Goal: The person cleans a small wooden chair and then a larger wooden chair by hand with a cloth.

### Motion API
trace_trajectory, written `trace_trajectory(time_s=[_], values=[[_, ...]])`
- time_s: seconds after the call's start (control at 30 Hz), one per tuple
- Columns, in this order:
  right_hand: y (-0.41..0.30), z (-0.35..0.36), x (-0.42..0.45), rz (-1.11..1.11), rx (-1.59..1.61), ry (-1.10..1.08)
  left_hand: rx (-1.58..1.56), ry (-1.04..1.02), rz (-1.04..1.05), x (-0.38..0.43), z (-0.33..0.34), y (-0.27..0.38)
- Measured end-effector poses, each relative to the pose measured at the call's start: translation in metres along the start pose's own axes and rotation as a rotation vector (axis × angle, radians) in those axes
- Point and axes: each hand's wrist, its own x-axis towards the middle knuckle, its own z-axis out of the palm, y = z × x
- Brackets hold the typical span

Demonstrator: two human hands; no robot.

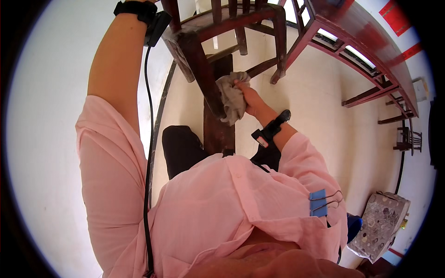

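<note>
My right hand [251, 99] grips a crumpled grey cloth [233, 100] and presses it against the lower end of a dark wooden chair leg [205, 74]. The reddish-brown wooden chair [240, 22] is tilted, its spindles running up out of the picture. My left arm [116, 59] reaches up along the chair's left side. Nearly all of my left hand lies beyond the top edge, so its fingers and what they touch are hidden. Below the cloth, a dark wooden bench plank [219, 133] runs between my knees.
A long reddish wooden table [368, 38] stands at the upper right. A white wall [45, 139] rises close on my left. One black cable [148, 166] hangs along my left arm. A patterned, fabric-covered box-like object [380, 222] is at the lower right, with a small chair [403, 139] farther back.
</note>
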Motion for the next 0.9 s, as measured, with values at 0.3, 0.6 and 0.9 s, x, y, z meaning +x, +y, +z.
trace_trajectory(time_s=[0.3,0.6,0.9], values=[[-0.048,0.102,-0.053,-0.532,-0.603,-0.09,0.007,0.028,-0.015,0.002,-0.023,-0.009],[0.017,0.067,0.001,-1.354,-1.688,-0.103,0.0,0.119,-0.04,0.015,-0.029,-0.029],[0.046,-0.005,-0.043,-1.326,-2.043,-0.133,-0.007,0.113,-0.03,0.021,-0.033,-0.035]])
